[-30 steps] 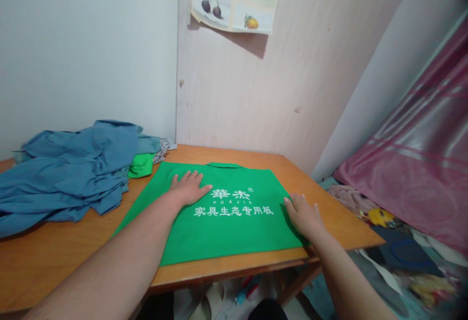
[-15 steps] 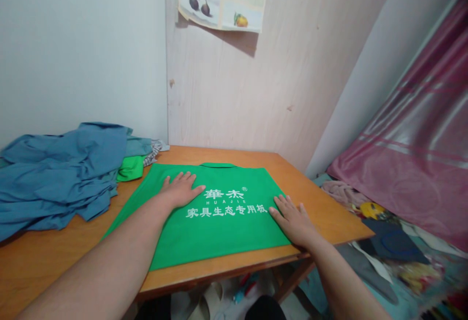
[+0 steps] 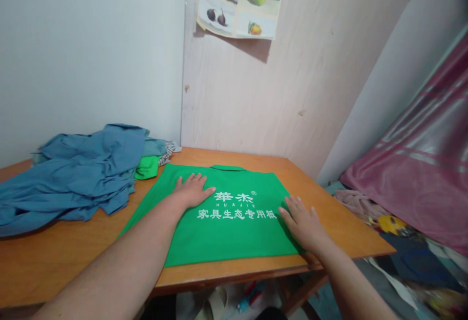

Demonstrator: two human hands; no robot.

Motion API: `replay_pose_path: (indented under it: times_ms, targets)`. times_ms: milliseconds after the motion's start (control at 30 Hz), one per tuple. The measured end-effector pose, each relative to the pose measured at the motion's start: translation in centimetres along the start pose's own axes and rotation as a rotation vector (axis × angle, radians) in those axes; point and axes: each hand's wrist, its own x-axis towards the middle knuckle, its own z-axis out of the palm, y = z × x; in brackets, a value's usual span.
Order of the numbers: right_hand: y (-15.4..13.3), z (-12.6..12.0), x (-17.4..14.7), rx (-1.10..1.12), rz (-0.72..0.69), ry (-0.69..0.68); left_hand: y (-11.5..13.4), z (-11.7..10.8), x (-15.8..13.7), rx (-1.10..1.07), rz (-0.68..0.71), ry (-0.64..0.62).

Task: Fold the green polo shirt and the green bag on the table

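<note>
A green shirt (image 3: 234, 239) with white printed characters and a collar edge at the back lies flat and folded on the wooden table. My left hand (image 3: 192, 192) rests palm down on its upper left part, fingers spread, beside the print. At the shirt's right edge lies my right hand (image 3: 302, 222), also flat with fingers apart, its thumb close to the last printed character. Neither hand grips the cloth. My left forearm covers part of the shirt's left side.
On the left of the wooden table (image 3: 343, 227) lies a crumpled heap of blue cloth (image 3: 91, 169), with a bright green piece (image 3: 147, 167) next to it. A fruit picture (image 3: 239, 6) hangs on the wall. Beyond the right edge are a pink curtain (image 3: 409, 164) and clothes.
The camera view has turned slightly left, so everything sits further right in the picture. Both hands stay flat on the shirt, which looks the same.
</note>
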Motion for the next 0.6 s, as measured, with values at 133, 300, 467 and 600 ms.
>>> replay_pose_path:
  times_ms: [133, 300, 467, 600]
  targets:
    - [-3.4, 0.1, 0.3, 0.112, -0.208, -0.106, 0.0, 0.0, -0.1, -0.002, 0.004, -0.001]
    - [-1.1, 1.2, 2.4, 0.052, -0.145, -0.155, 0.2, -0.4, -0.6, -0.007, 0.009, -0.003]
    - [0.2, 1.0, 5.3, -0.053, 0.059, -0.099, 0.5, -0.5, -0.7, -0.023, -0.001, -0.005]
    - [-4.0, 0.6, 6.4, 0.037, -0.114, -0.110, 0.4, -0.4, -0.6, -0.025, -0.002, -0.007]
